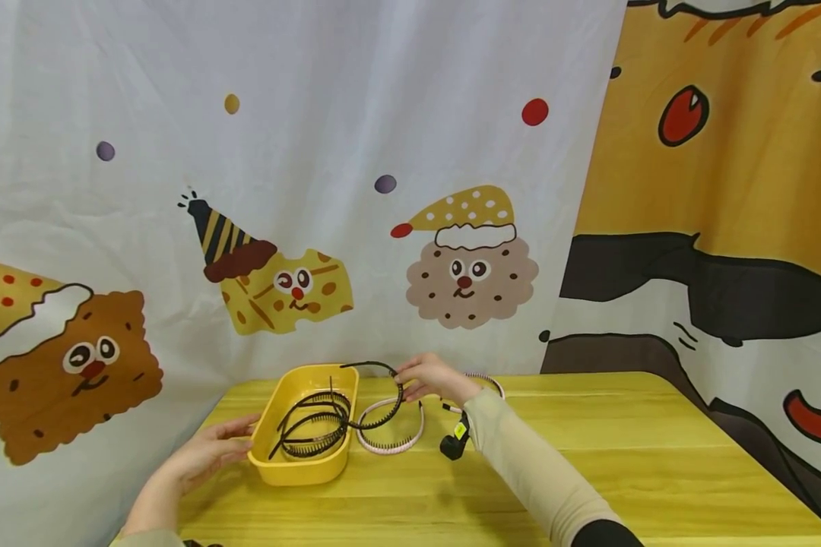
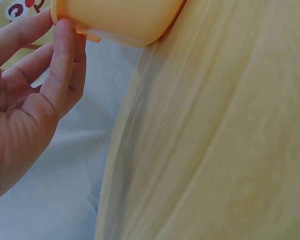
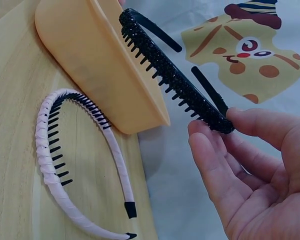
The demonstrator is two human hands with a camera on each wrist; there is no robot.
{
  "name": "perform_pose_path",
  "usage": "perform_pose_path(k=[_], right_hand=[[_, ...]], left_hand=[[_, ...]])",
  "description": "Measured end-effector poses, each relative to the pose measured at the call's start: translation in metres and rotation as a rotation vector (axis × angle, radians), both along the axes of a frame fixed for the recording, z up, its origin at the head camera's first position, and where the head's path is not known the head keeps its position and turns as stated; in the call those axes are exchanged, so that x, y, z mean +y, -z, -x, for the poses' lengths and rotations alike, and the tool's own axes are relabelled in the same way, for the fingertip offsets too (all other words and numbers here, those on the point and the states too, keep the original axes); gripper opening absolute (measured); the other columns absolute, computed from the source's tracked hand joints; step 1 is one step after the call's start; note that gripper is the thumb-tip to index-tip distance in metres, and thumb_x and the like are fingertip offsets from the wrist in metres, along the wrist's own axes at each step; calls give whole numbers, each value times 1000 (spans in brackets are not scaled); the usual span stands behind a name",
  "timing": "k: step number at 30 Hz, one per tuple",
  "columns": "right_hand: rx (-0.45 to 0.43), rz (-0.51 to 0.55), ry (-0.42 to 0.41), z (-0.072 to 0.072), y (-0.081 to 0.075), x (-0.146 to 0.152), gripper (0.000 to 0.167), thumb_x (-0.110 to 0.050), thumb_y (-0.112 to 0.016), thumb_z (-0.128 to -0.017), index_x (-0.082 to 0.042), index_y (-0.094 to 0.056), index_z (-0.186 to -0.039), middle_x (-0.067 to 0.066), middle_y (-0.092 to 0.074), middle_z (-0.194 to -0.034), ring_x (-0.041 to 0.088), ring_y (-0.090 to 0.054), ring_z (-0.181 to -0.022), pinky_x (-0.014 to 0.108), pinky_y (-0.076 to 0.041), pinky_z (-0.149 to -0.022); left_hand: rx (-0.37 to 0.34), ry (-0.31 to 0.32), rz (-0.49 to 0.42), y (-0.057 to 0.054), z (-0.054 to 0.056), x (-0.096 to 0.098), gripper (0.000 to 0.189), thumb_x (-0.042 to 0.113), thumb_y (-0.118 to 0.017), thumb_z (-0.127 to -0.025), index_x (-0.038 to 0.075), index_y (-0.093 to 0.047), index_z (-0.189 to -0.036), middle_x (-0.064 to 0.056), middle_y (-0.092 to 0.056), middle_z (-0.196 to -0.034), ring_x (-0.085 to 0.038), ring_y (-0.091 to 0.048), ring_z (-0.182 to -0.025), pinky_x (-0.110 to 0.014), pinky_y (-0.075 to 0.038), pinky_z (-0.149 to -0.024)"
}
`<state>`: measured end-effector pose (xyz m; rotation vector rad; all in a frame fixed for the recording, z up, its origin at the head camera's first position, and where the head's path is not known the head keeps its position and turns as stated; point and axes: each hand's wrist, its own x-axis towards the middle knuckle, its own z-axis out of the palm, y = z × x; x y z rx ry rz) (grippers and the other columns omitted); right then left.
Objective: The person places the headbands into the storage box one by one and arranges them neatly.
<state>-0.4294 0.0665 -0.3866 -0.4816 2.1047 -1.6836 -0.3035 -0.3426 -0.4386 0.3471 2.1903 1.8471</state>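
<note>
Yellow basket (image 1: 301, 475) | left grip (image 1: 205, 454) loose, touching left rim | right grip (image 1: 438, 377) pinching black headband (image 3: 165, 72) | table (image 1: 629, 448) stretches well rightward

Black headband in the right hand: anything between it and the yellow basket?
Nothing visible. The black headband, pinched by the right hand, overlaps the yellow basket's right rim in the head view. A pink headband lies lower, on the table.

Left grip (image 2: 27, 114) touching yellow-orange container (image 2: 120, 21), wood-grain tabletop (image 2: 205, 125), pale cloth (image 2: 72, 172)
</note>
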Motion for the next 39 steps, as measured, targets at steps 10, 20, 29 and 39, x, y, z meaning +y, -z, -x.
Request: perform_pose_path(k=[10,20,29,39], right_hand=[[-10,7,7,2,-3,-1,37,-5,-63,-92,12,-57,-125,22,-66,-102,22,-66,-68,40,-58,-73],[0,22,-2,7,-2,-5,36,-5,-65,-91,11,-59,-122,20,-67,-101,24,-67,-69,43,-57,-75],[-11,27,1,8,-1,-11,35,-5,-66,-90,11,-60,-121,23,-65,-104,24,-67,-68,41,-58,-71],[3,16,-18,8,-2,-22,34,-5,-66,-90,10,-61,-120,17,-68,-94,24,-67,-67,41,-58,-72]], left_hand=[[8,11,10,-2,0,1,65,8,-53,-99,-15,-15,-147,-34,-37,-137,-24,-56,-116,-29,-49,-92],[21,-1,5,-1,3,0,65,8,-54,-99,-15,-16,-147,-32,-40,-137,-23,-56,-115,-28,-49,-92],[8,-6,9,-2,1,1,65,8,-54,-99,-15,-17,-147,-32,-40,-137,-24,-56,-115,-30,-50,-92],[-6,-16,10,0,1,0,66,9,-55,-99,-14,-17,-148,-31,-40,-137,-24,-56,-115,-30,-50,-92]])
